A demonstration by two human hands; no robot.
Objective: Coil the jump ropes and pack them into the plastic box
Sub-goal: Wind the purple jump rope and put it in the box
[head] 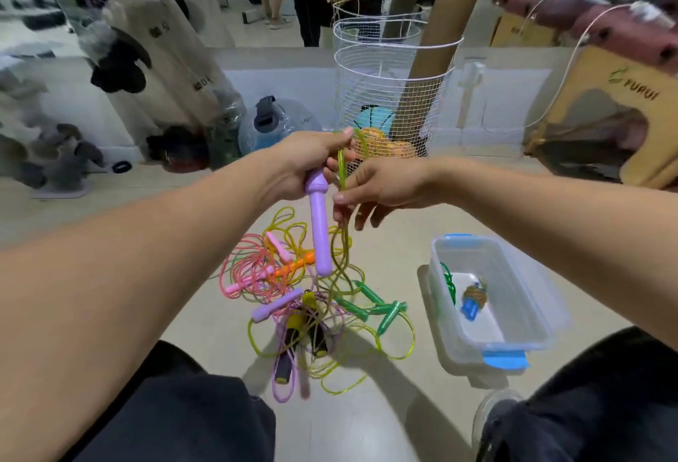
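Our left hand [308,160] gripped a purple handle [320,226] and a loop of yellow-green rope [343,168]. Our right hand [381,186] pinched that rope just beside it. More ropes lay tangled in a pile [312,300] on the floor [367,425]. The box [528,300], right of the pile, held one coiled rope [473,296].

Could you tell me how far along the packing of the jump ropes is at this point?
Early on. Done: one coiled rope with blue handles lies in the plastic box, beside a green cord. In hand: the left hand grips a purple handle while the right hand pinches its yellow-green cord. Left: the tangled pile on the floor, with pink, orange, green, purple and black handles, is still uncoiled.
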